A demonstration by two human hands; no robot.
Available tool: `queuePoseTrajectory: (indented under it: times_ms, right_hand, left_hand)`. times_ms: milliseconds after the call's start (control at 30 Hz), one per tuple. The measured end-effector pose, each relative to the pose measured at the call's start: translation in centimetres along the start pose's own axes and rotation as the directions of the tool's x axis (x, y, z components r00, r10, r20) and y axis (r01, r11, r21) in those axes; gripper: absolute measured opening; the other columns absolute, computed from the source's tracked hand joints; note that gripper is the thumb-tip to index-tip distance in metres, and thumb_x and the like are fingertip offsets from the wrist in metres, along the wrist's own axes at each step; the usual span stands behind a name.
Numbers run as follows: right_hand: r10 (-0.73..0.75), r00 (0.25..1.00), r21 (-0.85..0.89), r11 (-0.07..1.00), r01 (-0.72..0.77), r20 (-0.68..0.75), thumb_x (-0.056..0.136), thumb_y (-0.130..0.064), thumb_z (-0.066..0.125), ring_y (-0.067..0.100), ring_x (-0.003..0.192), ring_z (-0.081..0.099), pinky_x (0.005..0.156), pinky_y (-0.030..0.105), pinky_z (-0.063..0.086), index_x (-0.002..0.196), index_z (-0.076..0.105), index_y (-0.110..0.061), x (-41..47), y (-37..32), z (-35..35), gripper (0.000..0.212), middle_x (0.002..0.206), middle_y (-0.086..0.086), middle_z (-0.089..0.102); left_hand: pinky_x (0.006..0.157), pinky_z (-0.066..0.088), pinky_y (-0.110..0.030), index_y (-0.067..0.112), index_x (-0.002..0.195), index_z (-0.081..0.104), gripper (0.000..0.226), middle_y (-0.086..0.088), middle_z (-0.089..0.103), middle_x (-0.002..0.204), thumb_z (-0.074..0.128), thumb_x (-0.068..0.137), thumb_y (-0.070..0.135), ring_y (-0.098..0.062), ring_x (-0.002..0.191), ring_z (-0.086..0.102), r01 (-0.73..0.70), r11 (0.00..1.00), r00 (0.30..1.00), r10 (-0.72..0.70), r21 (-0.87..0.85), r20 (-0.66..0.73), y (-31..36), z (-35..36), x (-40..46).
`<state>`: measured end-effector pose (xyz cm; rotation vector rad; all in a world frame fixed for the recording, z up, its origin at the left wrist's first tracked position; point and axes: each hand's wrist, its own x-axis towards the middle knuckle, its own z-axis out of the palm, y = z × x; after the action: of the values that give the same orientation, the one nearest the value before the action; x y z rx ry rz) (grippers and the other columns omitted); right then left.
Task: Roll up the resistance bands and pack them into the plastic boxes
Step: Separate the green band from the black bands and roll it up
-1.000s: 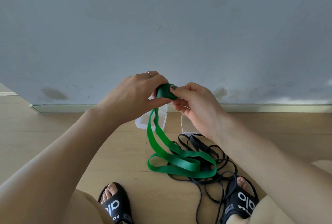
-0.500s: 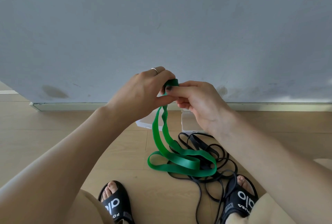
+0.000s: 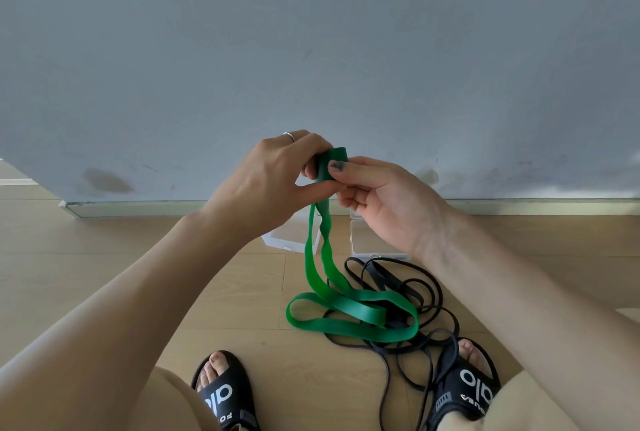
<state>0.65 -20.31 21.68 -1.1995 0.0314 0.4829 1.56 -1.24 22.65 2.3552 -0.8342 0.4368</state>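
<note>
between both hands (image 3: 273,178), green band (image 3: 332,162)

The green band (image 3: 332,295) looks like smooth, matt rubber with a faint sheen along its edges, and the black bands (image 3: 420,292) beside it are thinner rubber with a slightly glossier face. The two plastic boxes (image 3: 374,240) are translucent white. The floor (image 3: 104,275) is pale wood-look plank, smooth and satin; the wall (image 3: 311,50) is matt painted plaster, scuffed low down.

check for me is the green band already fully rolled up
No: only a small roll of the green band sits between the left hand and right hand; the rest trails to the floor.
</note>
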Motion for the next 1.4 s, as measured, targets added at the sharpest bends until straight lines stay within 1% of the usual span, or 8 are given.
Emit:
queuePoseTrajectory:
  times_ms: [233,400,567,733,1033,1100,1300,1400]
  right_hand:
    - [0.010,0.998,0.003,1.000,-0.010,-0.069,0.069,-0.019,0.082,0.016,0.072,0.062,0.085,0.032,0.045,0.089,0.059,-0.016,0.3,0.6,0.5,0.031,0.075,0.002,0.070]
    - [-0.092,0.980,-0.243,0.969,0.048,-0.174,0.086,-0.016,0.081,0.020,0.080,0.069,0.088,0.039,0.051,0.091,0.063,-0.011,0.3,0.7,0.7,0.020,0.083,0.008,0.076]
    - [-0.233,0.942,-0.618,0.786,0.037,-0.241,0.095,-0.030,0.071,0.015,0.079,0.067,0.073,0.029,0.049,0.095,0.067,-0.009,-0.2,1.5,1.4,0.021,0.086,0.005,0.075]
    - [-0.244,0.942,-0.789,0.614,-0.033,-0.229,0.099,-0.035,0.060,0.022,0.075,0.059,0.063,0.031,0.043,0.092,0.062,-0.010,0.0,1.7,2.2,0.026,0.082,0.002,0.065]
    - [-0.188,0.951,-0.838,0.534,-0.110,-0.244,0.094,-0.018,0.057,0.017,0.049,0.025,0.037,0.021,0.025,0.058,0.030,-0.016,0.8,2.4,2.6,0.045,0.051,-0.003,0.030]
    - [-0.166,0.954,-0.816,0.567,-0.114,-0.248,0.093,-0.017,0.056,0.017,0.050,0.029,0.041,0.021,0.020,0.058,0.032,-0.014,1.2,2.5,2.3,0.042,0.053,0.001,0.039]
    - [-0.177,0.968,-0.654,0.756,0.019,-0.176,0.089,-0.033,0.067,0.033,0.070,0.066,0.076,0.046,0.053,0.074,0.067,0.001,1.7,1.8,0.6,0.037,0.071,0.019,0.066]
    - [-0.126,0.988,-0.538,0.841,0.058,-0.090,0.092,-0.030,0.068,0.021,0.074,0.069,0.092,0.047,0.058,0.089,0.078,-0.004,1.8,1.0,-0.2,0.029,0.088,0.014,0.077]
  left_hand:
    - [0.051,0.052,-0.042,0.007,0.096,0.069,0.044,-0.003,0.061,0.078,0.050,0.090,0.046,-0.029,0.056,0.054,-0.083,0.962,0.996,0.070,0.259,0.060,-0.2,-0.5,0.2]
    - [0.050,0.053,-0.041,0.008,0.094,0.069,0.048,-0.004,0.064,0.079,0.045,0.091,0.049,-0.029,0.056,0.056,-0.132,0.935,0.989,0.103,0.329,0.105,-0.4,-0.6,0.5]
    - [0.042,0.040,-0.030,0.008,0.084,0.066,0.044,-0.004,0.059,0.071,0.043,0.090,0.044,-0.026,0.048,0.051,-0.217,0.875,0.973,0.159,0.433,0.167,-0.7,0.1,0.7]
    - [0.045,0.028,-0.026,0.005,0.075,0.063,0.022,-0.007,0.057,0.066,0.080,0.070,0.017,-0.027,0.045,0.049,-0.278,0.794,0.951,0.146,0.541,0.274,-0.4,0.6,1.0]
    - [0.044,0.022,-0.021,0.007,0.058,0.054,0.031,-0.006,0.049,0.054,0.085,0.054,0.003,-0.025,0.037,0.044,-0.314,0.773,0.935,0.150,0.552,0.322,0.1,2.0,1.1]
    - [0.044,0.022,-0.021,0.008,0.059,0.056,0.034,-0.005,0.050,0.055,0.089,0.055,0.009,-0.024,0.037,0.044,-0.308,0.770,0.935,0.136,0.559,0.328,0.0,2.1,1.1]
    - [0.044,0.036,-0.029,0.006,0.082,0.067,0.034,-0.005,0.059,0.070,0.073,0.078,0.039,-0.023,0.049,0.044,-0.092,0.934,0.993,0.059,0.346,0.105,-1.0,2.2,0.4]
    - [0.057,0.050,-0.035,0.010,0.095,0.070,0.027,0.002,0.062,0.081,0.077,0.082,0.033,-0.020,0.063,0.055,0.031,0.988,0.999,-0.032,0.152,0.000,-0.8,1.8,0.0]
